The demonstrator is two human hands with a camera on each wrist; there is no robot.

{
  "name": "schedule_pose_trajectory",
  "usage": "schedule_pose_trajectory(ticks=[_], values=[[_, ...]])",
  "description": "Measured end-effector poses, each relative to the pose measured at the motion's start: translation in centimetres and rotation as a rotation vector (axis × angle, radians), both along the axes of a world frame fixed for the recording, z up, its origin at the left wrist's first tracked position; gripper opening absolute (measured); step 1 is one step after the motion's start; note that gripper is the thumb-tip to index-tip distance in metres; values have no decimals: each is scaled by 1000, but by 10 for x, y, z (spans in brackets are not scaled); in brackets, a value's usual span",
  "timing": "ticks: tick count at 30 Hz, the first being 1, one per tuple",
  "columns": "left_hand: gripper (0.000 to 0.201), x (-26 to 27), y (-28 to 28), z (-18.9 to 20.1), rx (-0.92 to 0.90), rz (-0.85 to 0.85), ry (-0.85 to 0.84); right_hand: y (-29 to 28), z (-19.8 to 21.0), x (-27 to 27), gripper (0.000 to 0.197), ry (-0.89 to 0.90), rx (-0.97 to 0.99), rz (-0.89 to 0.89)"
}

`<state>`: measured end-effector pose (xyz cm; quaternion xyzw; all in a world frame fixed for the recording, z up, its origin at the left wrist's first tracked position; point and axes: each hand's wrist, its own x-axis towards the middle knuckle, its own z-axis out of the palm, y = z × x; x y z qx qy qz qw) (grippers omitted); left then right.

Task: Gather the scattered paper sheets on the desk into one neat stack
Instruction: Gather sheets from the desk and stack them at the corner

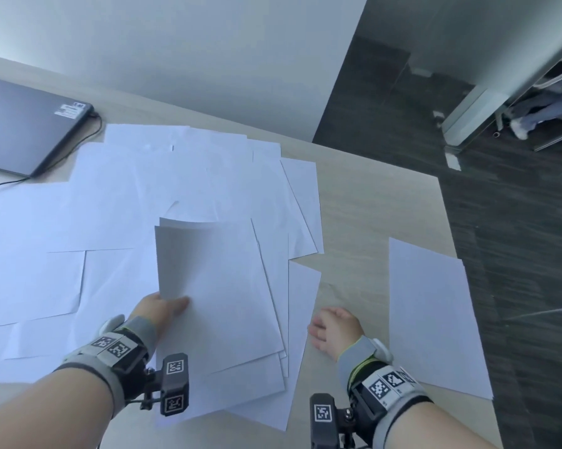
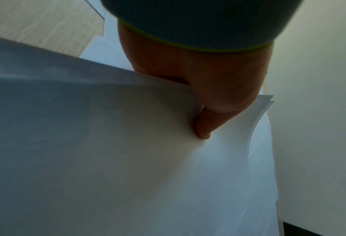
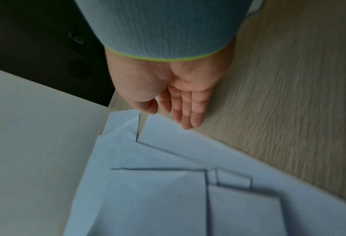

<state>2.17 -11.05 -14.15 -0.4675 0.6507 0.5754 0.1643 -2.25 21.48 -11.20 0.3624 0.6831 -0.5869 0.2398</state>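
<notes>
Several white paper sheets (image 1: pixel 137 196) lie scattered and overlapping across the light wooden desk (image 1: pixel 370 205). My left hand (image 1: pixel 162 311) pinches the left edge of a small bundle of sheets (image 1: pixel 218 286), thumb on top, lifting and curling that side. In the left wrist view the thumb (image 2: pixel 204 126) presses on the bundle (image 2: pixel 127 159). My right hand (image 1: pixel 333 328) hovers open, fingers straight, just right of the pile's edge sheet (image 1: pixel 300 306); its fingertips (image 3: pixel 190 123) are at that sheet's edge (image 3: pixel 178 137). One single sheet (image 1: pixel 432 315) lies apart at the desk's right edge.
A closed grey laptop (image 1: pixel 23 124) with a cable sits at the far left. The desk's right edge (image 1: pixel 448 222) drops to dark floor (image 1: pixel 516 254). A white wall (image 1: pixel 175 43) stands behind. A seated person's legs (image 1: pixel 539 115) show far right.
</notes>
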Motion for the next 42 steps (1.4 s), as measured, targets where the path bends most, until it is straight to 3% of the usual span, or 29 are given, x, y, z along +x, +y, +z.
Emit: schedule_pose_trajectory(ticks=[7, 14, 19, 22, 23, 25, 27, 29, 34, 38, 42], values=[[11, 1, -2, -3, 28, -4, 5, -30, 0, -6, 9, -53, -120, -53], [8, -2, -2, 4, 40, -23, 6, -40, -4, -12, 12, -107, -58, 44], [11, -2, -4, 4, 61, -21, -2, -42, -7, -8, 29, -68, 61, 299], [15, -3, -6, 5, 95, -5, -6, -47, -16, -3, 69, -18, 159, 445], [17, -2, -7, 4, 105, 6, -15, -45, -21, -3, 74, -9, 189, 460], [18, -3, -7, 4, 118, 22, -21, -39, -25, -6, 49, -1, 226, 469], [17, -5, -7, 6, 123, 21, -22, -29, -11, -9, 20, 15, 251, 422], [13, -6, -8, 5, 110, 12, -33, -11, -6, -14, 10, 32, 283, 363], [21, -12, -9, 2, 39, -32, -77, 55, 0, -24, 16, 35, 472, 224], [9, -22, 1, 11, -38, -105, -93, 98, 11, -31, 25, 75, 585, -3], [12, -32, 17, 21, -115, -197, -89, 134, 24, -29, 30, 129, 585, -200]])
